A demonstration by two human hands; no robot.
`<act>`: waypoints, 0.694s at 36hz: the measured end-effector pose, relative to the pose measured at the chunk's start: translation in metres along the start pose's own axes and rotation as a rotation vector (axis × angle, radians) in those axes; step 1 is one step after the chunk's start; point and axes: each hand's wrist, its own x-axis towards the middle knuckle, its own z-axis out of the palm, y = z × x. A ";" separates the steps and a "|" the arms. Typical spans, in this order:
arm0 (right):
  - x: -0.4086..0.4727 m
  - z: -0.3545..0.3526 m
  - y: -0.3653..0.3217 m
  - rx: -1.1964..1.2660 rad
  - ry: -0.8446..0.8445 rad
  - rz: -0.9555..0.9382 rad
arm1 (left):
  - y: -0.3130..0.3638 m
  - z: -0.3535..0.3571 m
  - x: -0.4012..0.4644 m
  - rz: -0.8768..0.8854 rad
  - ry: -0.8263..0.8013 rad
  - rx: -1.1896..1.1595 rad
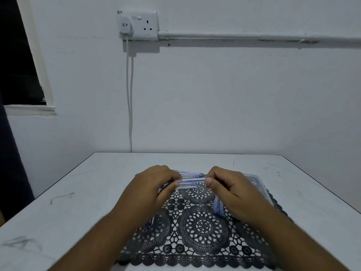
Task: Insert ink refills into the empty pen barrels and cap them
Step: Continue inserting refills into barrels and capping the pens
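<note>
our left hand (156,184) and right hand (228,185) each curl the grip on opposite ends of a bundle of clear plastic pen barrels (192,179), above the black lace-pattern mat (203,231) on the smooth white desk (88,192). blue caps (217,207) lie on the mat.

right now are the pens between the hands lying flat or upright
Lying flat: the pens run sideways, stacked between the left hand and right hand, which hold their ends.

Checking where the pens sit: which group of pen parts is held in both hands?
The pen bundle at the mat's far edge, gripped at each end by left hand and right hand; the other groups lie untouched on the mat.
</note>
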 end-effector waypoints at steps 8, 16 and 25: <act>0.001 0.003 -0.002 0.252 -0.079 0.125 | 0.000 -0.003 0.002 0.087 0.058 0.066; 0.004 -0.004 -0.003 0.163 -0.018 0.203 | -0.001 0.003 0.005 0.024 0.020 0.110; 0.004 -0.021 0.014 0.079 0.192 0.262 | -0.022 0.034 0.022 -0.226 -0.334 0.308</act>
